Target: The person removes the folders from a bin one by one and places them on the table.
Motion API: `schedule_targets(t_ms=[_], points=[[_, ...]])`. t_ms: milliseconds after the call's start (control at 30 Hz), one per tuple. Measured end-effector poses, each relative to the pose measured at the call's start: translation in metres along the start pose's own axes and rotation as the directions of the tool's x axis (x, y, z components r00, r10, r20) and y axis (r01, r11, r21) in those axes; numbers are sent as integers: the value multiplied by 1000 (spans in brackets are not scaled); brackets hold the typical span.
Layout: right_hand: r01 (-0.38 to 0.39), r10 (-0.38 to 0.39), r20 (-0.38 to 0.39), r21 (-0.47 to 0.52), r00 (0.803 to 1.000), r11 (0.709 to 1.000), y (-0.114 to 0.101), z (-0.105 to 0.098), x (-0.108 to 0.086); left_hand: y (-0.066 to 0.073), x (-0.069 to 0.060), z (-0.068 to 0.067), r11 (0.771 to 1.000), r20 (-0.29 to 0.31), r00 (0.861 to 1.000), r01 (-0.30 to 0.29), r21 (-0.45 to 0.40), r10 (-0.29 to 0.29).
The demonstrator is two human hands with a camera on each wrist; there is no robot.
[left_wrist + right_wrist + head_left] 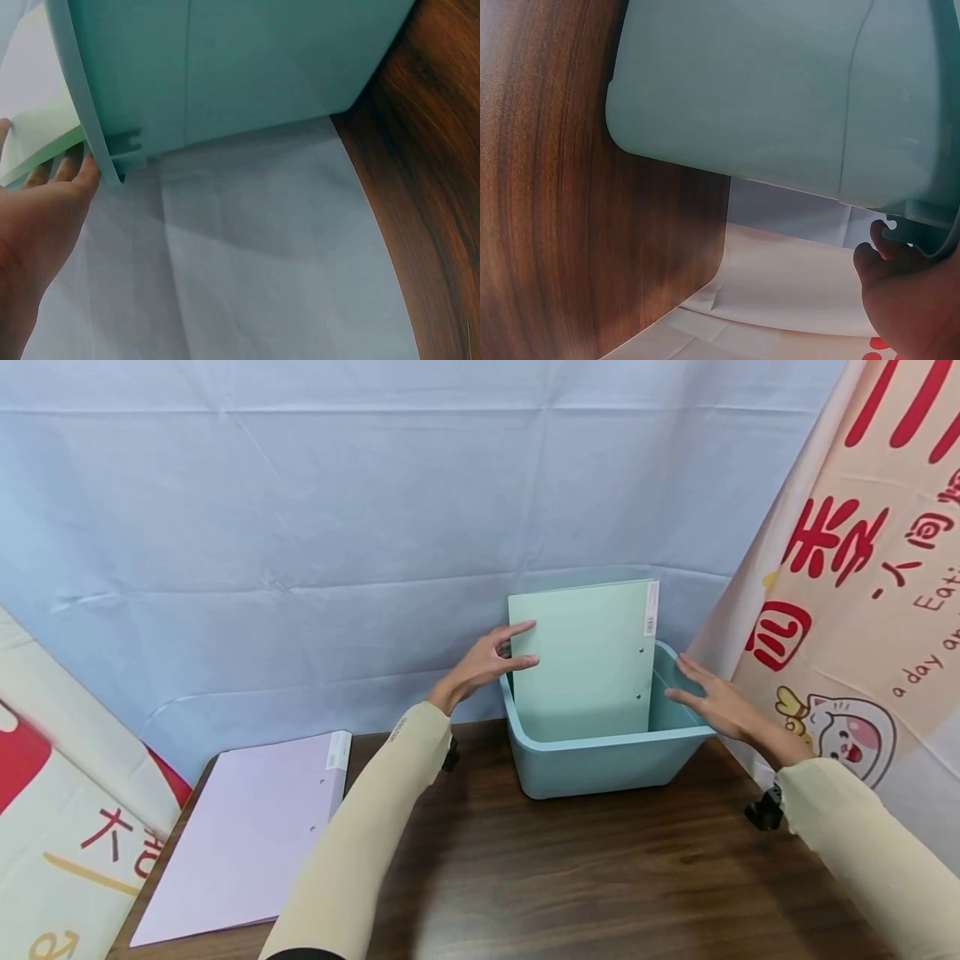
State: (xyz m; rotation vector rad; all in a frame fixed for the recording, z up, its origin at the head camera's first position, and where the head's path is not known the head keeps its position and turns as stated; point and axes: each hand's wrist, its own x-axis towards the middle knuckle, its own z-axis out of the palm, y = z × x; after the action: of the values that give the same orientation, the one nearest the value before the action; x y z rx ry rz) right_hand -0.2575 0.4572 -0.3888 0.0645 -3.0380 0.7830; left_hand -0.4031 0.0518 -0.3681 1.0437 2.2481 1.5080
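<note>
In front of the blue-green tub [600, 770] stretched the dark wooden worktop [555, 877]; left of the tub lay a lilac folder [240, 839]. At the tub's two ends, the left hand [483, 660] and right hand [718, 702] were loosely spread, thumbs and forefingers parted; whether they touched anything could not be told. A green folder [581, 664] stood inside the tub, with pale-blue cloth [337, 518] behind.

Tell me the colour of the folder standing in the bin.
The folder is pale mint green, shown best in the head view.
</note>
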Motion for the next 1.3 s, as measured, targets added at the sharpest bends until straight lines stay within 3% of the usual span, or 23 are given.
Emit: schedule_targets(t_ms=[233, 600, 867, 1033, 1300], points=[[14, -14, -10, 9, 1000, 1000, 1, 1, -1, 2, 5, 4, 1000, -17, 1000, -18, -10, 18], [18, -17, -11, 29, 1000, 999, 1, 2, -1, 15, 16, 6, 997, 20, 997, -72, 39, 71], [13, -13, -9, 30, 1000, 999, 2, 2, -2, 26, 25, 15, 992, 65, 997, -56, 109, 49], [17, -16, -9, 35, 1000, 999, 2, 2, -2, 28, 27, 22, 984, 20, 999, -37, 173, 34], [7, -7, -8, 35, 1000, 999, 1, 1, -2, 29, 25, 28, 977, -63, 994, -77, 200, 91]])
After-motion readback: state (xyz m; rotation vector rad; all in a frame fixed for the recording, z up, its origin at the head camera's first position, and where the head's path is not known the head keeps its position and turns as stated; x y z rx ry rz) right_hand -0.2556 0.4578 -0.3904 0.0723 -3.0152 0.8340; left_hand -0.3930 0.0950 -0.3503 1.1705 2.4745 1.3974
